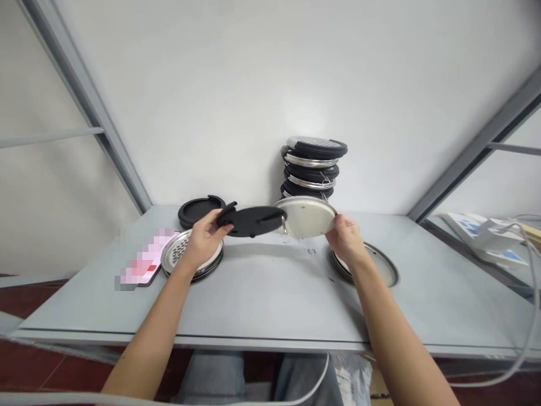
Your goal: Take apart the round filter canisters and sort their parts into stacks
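Note:
My left hand (207, 234) grips the rim of a round black plastic lid (257, 220), held tilted above the table. In my right hand (347, 237) is a round metal disc (306, 217), pinched at its right edge. The two pieces meet or overlap in the middle, where a small metal ring (284, 225) hangs; whether it links them I cannot tell. Below my left hand lies a stack of metal grater discs (173, 254) with holes. Under my right wrist sits a stack of plain metal discs (384, 268).
Against the wall stands a tall pile of black and silver round pieces (315, 169). Black lids (198, 211) lie at the back left, near a phone (150, 259) with a lit screen. A small loose ring (311, 251) rests mid-table. Metal posts (84, 96) frame both sides; a white cable (535, 293) hangs right.

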### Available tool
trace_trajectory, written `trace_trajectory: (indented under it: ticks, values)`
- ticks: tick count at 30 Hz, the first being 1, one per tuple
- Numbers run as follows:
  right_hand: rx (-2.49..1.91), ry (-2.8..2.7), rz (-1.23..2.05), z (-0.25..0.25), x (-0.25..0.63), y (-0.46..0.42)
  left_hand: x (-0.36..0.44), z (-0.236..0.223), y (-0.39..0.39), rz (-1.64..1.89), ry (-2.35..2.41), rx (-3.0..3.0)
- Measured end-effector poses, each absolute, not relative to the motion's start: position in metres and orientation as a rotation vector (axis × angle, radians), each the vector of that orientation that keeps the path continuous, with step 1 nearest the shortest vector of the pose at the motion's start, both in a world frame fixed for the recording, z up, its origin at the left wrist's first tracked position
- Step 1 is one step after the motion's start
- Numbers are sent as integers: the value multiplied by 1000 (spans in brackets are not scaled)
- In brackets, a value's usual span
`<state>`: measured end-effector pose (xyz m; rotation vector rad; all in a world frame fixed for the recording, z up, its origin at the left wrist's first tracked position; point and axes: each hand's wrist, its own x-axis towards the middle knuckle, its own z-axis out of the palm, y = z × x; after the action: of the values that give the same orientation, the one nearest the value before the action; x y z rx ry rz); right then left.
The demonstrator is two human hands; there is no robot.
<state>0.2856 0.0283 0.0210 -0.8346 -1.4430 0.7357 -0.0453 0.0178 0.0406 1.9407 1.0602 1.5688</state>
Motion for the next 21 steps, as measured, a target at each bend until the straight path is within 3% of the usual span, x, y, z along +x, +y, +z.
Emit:
trace_trajectory:
  ticks: [5,11,16,21]
  values:
    - [-963,-1401,469,16,264,25,-49,40,24,2028,1202,1842]
    - [-868,-1883,347,1,231,13,-61,41,25,2093,1335,1921]
    - [-804,-2096,173,-7,223,13,-105,58,31,1866,1501,2271]
    - [-832,-2163,144,-12,222,16,-160,76,55,1317,1586,2598]
